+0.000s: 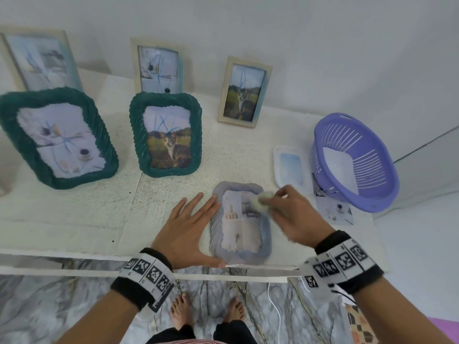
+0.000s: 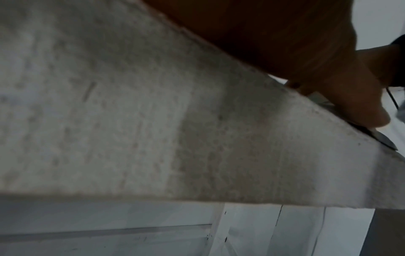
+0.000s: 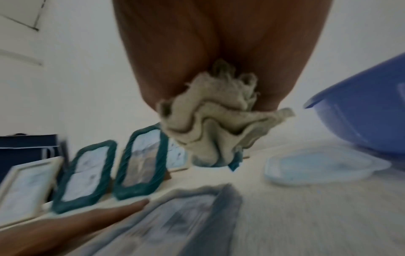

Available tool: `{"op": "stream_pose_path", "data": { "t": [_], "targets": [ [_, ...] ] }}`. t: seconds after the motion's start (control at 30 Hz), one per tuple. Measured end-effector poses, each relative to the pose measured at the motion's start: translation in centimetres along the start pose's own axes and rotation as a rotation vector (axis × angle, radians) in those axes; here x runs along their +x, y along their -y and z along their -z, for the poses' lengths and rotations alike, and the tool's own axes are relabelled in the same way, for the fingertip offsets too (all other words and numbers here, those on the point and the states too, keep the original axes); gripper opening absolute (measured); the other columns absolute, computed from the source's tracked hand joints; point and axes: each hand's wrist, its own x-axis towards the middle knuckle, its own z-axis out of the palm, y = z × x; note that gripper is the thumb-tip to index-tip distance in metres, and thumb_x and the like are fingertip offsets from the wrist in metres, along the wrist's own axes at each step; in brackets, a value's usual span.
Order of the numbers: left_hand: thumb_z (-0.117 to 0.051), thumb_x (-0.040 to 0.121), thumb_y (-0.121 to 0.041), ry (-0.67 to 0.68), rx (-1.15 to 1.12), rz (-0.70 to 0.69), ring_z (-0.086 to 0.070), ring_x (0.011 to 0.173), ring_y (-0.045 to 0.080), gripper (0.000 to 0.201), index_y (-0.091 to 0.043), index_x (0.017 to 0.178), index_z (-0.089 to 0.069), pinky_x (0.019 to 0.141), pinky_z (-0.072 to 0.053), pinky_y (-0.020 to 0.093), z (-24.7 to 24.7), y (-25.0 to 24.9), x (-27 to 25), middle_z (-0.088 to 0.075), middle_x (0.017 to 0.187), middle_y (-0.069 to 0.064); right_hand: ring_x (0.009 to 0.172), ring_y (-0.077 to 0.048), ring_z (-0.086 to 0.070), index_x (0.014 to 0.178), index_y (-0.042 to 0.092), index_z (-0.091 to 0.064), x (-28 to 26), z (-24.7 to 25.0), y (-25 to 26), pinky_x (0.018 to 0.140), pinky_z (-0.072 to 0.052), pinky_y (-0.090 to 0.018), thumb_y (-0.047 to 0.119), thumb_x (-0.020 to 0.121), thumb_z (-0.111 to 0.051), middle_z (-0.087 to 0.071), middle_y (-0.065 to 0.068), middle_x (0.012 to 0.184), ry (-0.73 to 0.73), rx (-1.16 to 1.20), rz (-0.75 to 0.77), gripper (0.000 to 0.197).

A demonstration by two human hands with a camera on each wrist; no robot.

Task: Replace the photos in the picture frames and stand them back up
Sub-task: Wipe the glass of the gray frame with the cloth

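Note:
A grey-blue woven frame (image 1: 263,234) lies flat, face up, near the table's front edge, with a pale photo (image 1: 238,229) in it. My left hand (image 1: 188,229) lies flat with straight fingers along the frame's left side, thumb at its lower corner. My right hand (image 1: 285,209) grips a crumpled pale cloth (image 1: 262,199) over the frame's upper right part. The right wrist view shows the cloth (image 3: 217,124) bunched in my fingers above the blurred frame (image 3: 175,221). Two green woven frames (image 1: 59,137) (image 1: 166,132) and three pale flat frames (image 1: 246,93) stand behind.
A purple slotted basket (image 1: 355,160) sits at the right, tilted, with a clear plastic lid (image 1: 293,170) beside it and loose photos (image 1: 335,212) under its edge. The table's front edge (image 1: 99,254) runs just below my wrists. A white wall stands behind the frames.

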Motion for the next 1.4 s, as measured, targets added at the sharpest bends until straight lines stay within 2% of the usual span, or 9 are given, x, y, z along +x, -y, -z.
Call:
{"op": "stream_pose_path", "data": {
  "t": [0.17,0.3,0.43,0.6,0.8,1.03,1.2,1.3,1.4],
  "targets": [
    [-0.038,0.056,-0.102,0.0,-0.003,0.009,0.017,0.148,0.012,0.132,-0.028,0.155,0.007,0.119,0.008,0.044,0.1,-0.1,0.0,0.015,0.161,-0.012,0.094,-0.035,-0.052,0.126,0.015,-0.062,5.3,1.7,-2.3,0.084,-0.041,-0.032,0.014,0.095,-0.05,-0.047,-0.013,0.105,-0.323,-0.135,-0.313,0.033],
    [-0.035,0.056,-0.103,0.032,0.021,0.023,0.026,0.145,0.009,0.132,-0.03,0.152,0.016,0.119,0.012,0.042,0.3,-0.2,0.0,0.024,0.158,-0.014,0.104,-0.041,-0.05,0.125,0.007,-0.054,9.0,2.6,-2.9,0.093,-0.04,-0.043,0.005,0.091,-0.048,-0.045,-0.023,0.122,-0.252,-0.328,-0.466,0.034],
    [-0.04,0.056,-0.101,0.007,-0.005,0.015,0.015,0.149,0.011,0.131,-0.027,0.156,0.003,0.119,0.008,0.042,0.2,-0.3,-0.1,0.008,0.163,-0.011,0.106,-0.039,-0.05,0.117,0.003,-0.052,10.4,1.7,-4.4,0.09,-0.041,-0.042,0.005,0.087,-0.047,-0.045,-0.023,0.122,-0.131,-0.41,-0.557,0.031],
    [-0.041,0.055,-0.101,0.012,-0.01,0.026,0.019,0.147,0.008,0.133,-0.028,0.154,0.008,0.12,0.01,0.041,0.4,-0.4,0.0,0.014,0.161,-0.012,0.107,-0.039,-0.047,0.121,0.003,-0.051,8.1,0.3,-3.9,0.084,-0.042,-0.041,0.016,0.091,-0.043,-0.045,-0.024,0.129,-0.193,-0.431,-0.504,0.034],
    [-0.043,0.06,-0.098,-0.012,-0.041,0.044,0.02,0.146,0.004,0.129,-0.028,0.153,0.012,0.12,0.01,0.036,0.5,-0.6,-0.2,0.016,0.161,-0.012,0.113,-0.031,-0.049,0.141,0.012,-0.039,1.4,-2.5,0.9,0.09,-0.043,-0.038,0.03,0.099,-0.042,-0.053,-0.016,0.123,-0.189,-0.015,-0.423,0.046],
    [-0.042,0.071,-0.089,-0.02,-0.131,0.046,0.022,0.145,0.002,0.114,-0.03,0.149,0.016,0.119,0.014,0.031,0.4,-1.2,-0.7,0.013,0.161,-0.011,0.107,-0.026,-0.051,0.143,0.013,-0.039,-1.6,-6.8,3.8,0.093,-0.042,-0.038,0.031,0.096,-0.049,-0.058,-0.009,0.118,-0.202,0.262,-0.443,0.051],
    [-0.032,0.072,-0.074,-0.009,-0.244,0.142,0.018,0.146,0.004,0.106,-0.024,0.152,0.014,0.117,0.015,0.025,-0.3,-2.5,-1.5,0.014,0.161,-0.006,0.097,-0.018,-0.059,0.126,0.016,-0.055,-1.5,-6.7,4.2,0.087,-0.05,-0.036,0.025,0.093,-0.055,-0.063,-0.008,0.11,-0.38,0.869,-0.728,0.033],
    [-0.026,0.072,-0.071,-0.013,-0.387,0.17,0.015,0.145,0.0,0.1,-0.024,0.154,0.007,0.115,0.014,0.021,-0.1,-3.3,-1.9,0.008,0.162,-0.008,0.084,-0.023,-0.06,0.094,0.01,-0.063,-1.3,-7.4,4.5,0.071,-0.051,-0.04,0.023,0.091,-0.058,-0.065,-0.008,0.09,-0.397,1.133,-0.761,0.014],
    [-0.025,0.074,-0.076,-0.056,-0.51,0.203,0.007,0.145,-0.002,0.1,-0.023,0.155,-0.001,0.118,0.008,0.023,0.3,-3.9,-2.3,0.0,0.161,-0.011,0.097,-0.032,-0.066,0.103,0.004,-0.062,-1.2,-7.6,5.5,0.087,-0.054,-0.051,0.018,0.091,-0.059,-0.069,-0.016,0.1,-0.393,1.288,-0.74,0.019]
  ]
}}
